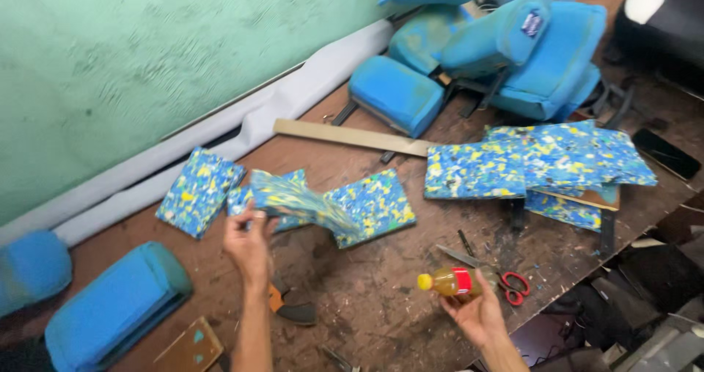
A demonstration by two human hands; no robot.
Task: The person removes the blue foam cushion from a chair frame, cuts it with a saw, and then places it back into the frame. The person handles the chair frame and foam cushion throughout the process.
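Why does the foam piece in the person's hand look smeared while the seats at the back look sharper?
In the head view, the speckled foam piece lifted by the left hand is streaked by motion blur; the right hand and its small bottle are slightly soft; the blue seats show clearer edges; lighting is even and soft, with no strong glare on the workbench.

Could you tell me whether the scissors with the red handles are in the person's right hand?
No, the right hand holds a small bottle with a yellow cap, while the scissors lie on the workbench beside it.
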